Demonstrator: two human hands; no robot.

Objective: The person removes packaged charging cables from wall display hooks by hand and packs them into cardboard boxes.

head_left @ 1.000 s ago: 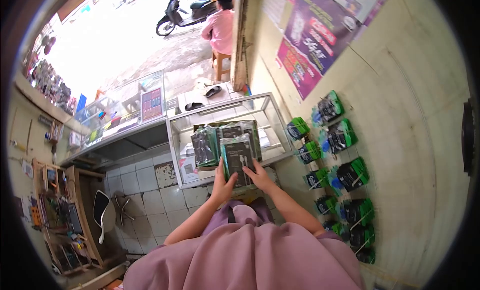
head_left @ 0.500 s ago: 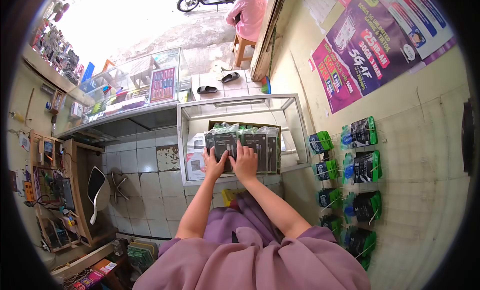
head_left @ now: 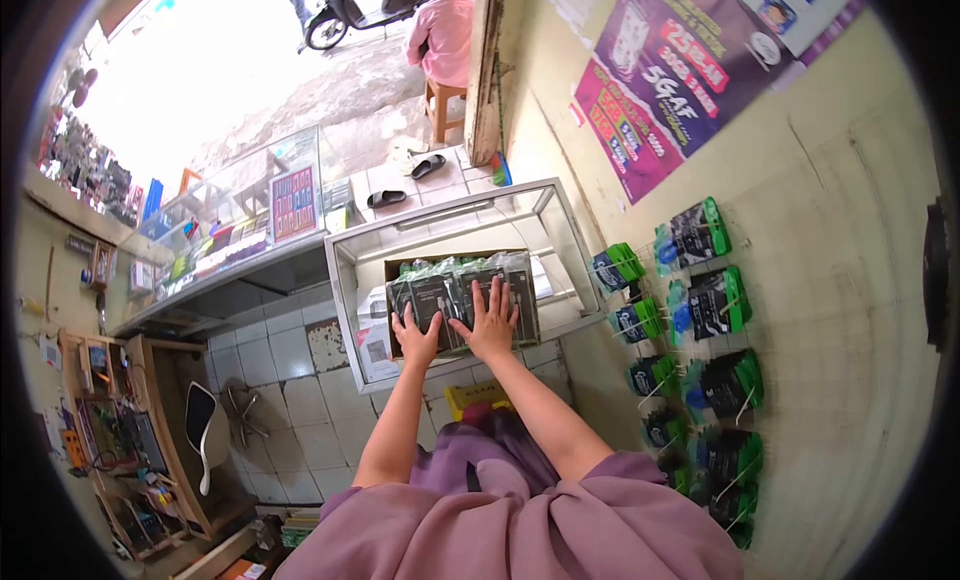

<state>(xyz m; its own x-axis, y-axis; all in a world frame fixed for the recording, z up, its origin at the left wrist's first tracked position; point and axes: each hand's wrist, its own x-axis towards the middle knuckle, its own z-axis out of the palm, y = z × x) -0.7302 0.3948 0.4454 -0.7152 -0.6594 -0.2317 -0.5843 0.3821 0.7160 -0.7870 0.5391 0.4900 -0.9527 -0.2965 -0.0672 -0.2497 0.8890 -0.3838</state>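
An open cardboard box (head_left: 533, 325) stands on the glass display case (head_left: 353, 325), filled with dark packets (head_left: 430, 295) in clear plastic with green edges. My left hand (head_left: 416, 337) lies against the front of the packets at the left, thumb and fingers spread. My right hand (head_left: 490, 322) rests on the packets to the right of it, its fingers stretched out and apart. Neither hand is wrapped round a packet. Papers (head_left: 376, 340) lie at the left of the box.
Green and black packs (head_left: 708, 305) hang on the right wall near a purple poster (head_left: 660, 70). A longer glass counter (head_left: 215, 265) stands at the left. A white chair (head_left: 207, 435) is lower left. Outside, a person (head_left: 443, 35) sits on a stool near a motorbike (head_left: 345, 18).
The packet held up in both hands a second ago is now down among the others in the box. Both hands have moved forward onto the packets and opened. The camera view has shifted.
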